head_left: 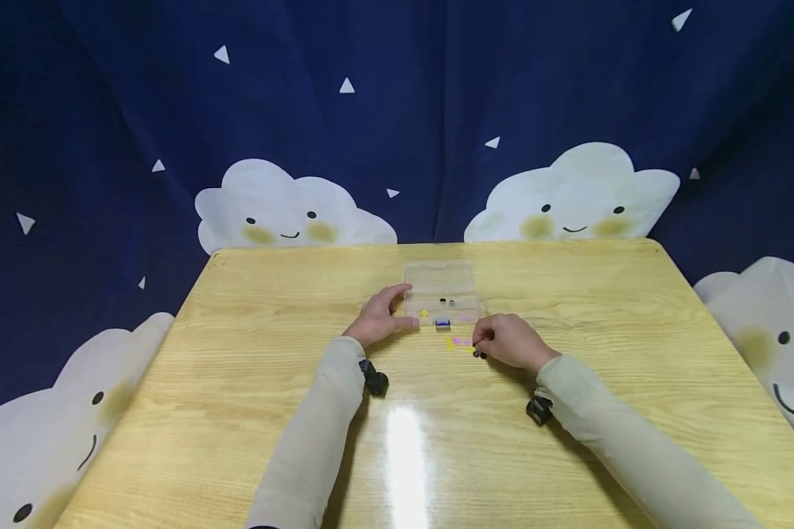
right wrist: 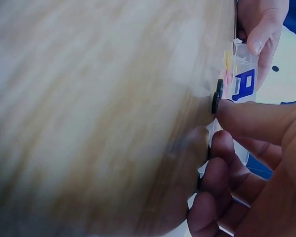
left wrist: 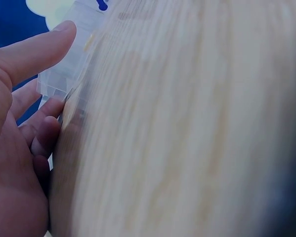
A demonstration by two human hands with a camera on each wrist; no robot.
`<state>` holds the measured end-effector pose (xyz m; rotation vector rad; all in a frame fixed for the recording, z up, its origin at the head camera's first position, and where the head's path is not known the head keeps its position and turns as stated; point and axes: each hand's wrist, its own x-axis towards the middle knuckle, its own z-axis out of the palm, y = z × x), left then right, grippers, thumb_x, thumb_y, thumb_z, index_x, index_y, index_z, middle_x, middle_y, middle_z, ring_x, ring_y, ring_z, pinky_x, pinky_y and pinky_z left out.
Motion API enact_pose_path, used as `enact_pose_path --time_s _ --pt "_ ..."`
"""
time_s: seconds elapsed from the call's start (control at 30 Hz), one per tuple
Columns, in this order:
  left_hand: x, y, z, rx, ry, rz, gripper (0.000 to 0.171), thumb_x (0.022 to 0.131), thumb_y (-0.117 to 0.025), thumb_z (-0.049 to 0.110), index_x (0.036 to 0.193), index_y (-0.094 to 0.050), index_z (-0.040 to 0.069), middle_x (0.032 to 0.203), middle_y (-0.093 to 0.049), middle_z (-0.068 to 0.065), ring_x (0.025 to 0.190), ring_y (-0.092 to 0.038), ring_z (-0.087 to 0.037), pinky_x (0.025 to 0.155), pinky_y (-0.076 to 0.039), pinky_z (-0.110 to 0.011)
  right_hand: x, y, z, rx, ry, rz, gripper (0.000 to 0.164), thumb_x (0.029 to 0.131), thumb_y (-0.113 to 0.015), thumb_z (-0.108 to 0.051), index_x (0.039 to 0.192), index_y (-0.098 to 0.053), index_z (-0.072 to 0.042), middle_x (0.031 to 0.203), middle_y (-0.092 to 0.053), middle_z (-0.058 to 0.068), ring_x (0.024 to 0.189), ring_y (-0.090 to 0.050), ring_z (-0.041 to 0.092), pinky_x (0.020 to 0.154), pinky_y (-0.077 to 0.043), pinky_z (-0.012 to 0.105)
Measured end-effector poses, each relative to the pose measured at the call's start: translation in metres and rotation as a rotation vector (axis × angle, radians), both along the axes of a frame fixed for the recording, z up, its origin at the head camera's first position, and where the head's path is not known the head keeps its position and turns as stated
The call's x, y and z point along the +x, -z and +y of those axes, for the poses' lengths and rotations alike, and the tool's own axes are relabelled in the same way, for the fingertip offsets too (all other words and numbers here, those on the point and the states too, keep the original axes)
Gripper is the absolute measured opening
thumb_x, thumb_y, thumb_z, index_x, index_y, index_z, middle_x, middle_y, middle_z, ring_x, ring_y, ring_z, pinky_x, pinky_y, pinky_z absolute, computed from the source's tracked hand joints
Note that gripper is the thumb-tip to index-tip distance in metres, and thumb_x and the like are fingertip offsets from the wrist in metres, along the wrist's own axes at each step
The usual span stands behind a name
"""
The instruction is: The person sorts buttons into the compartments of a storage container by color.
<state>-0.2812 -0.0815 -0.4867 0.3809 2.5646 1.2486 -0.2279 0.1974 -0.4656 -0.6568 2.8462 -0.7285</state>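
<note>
Clear plastic box (head_left: 438, 292) on the counter (head_left: 258, 411), lid back

Its raised lid (head_left: 439, 275) is on the far side, and a blue latch (head_left: 442, 324) marks the middle of the front edge. Inside are two dark discs (head_left: 442, 300) and, toward the left end, a yellow disc (head_left: 424, 313). Just in front of the box, right of the latch, loose yellow pieces (head_left: 450, 343) and pink pieces (head_left: 456, 341) lie close together on the counter, with black discs (right wrist: 215, 102) at the right end of the group. The right hand (head_left: 511, 341) partly hides that end from the head camera, while the left hand (head_left: 377, 316) covers the box's left corner in the right wrist view. A streak of glare (head_left: 405, 463) crosses the counter between the forearms. Behind stands a dark blue curtain (head_left: 430, 44) with smiling white clouds (head_left: 582, 195).

Both arms, in pale sleeves (head_left: 317, 426), reach forward and inward, each with a black wrist camera (head_left: 375, 379) near the cuff. The left hand lies beside the box's left end, thumb toward the front corner and fingers spread away from it; whether they press the plastic is unclear. The right hand comes in low from the right, fingers curled, its thumb tip at the black discs; I cannot tell whether it pinches one.
</note>
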Motion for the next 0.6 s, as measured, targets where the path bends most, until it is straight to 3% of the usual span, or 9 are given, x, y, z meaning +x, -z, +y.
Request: enact_pose_path --time_s 0.37,0.6 --pt "0.0001 -0.0043 -0.0007 0.019 -0.023 -0.019 0.078 0.084 -0.080 0.032 0.152 -0.040 0.028 0.126 -0.052 -0.006 0.103 -0.043 -0.024 0.086 -0.037 -0.040 -0.0051 -0.0029 0.0029 -0.014 0.011 -0.015 0.012 0.086 -0.070 -0.009 0.078 -0.070 -0.017 0.075 -0.069 -0.006 0.069 -0.055 0.009 0.070 -0.047 0.032" --pt "0.0004 0.0038 -0.0012 0.025 -0.022 -0.011 0.078 0.084 -0.080 0.032 0.151 -0.042 0.028 0.120 -0.051 -0.006 0.100 -0.041 -0.024 0.084 -0.035 -0.041 -0.0037 -0.0039 0.0082 -0.060 0.045 -0.026 0.011 0.087 -0.070 -0.007 0.080 -0.072 -0.015 0.078 -0.070 -0.003 0.069 -0.057 0.008 0.070 -0.048 0.031"
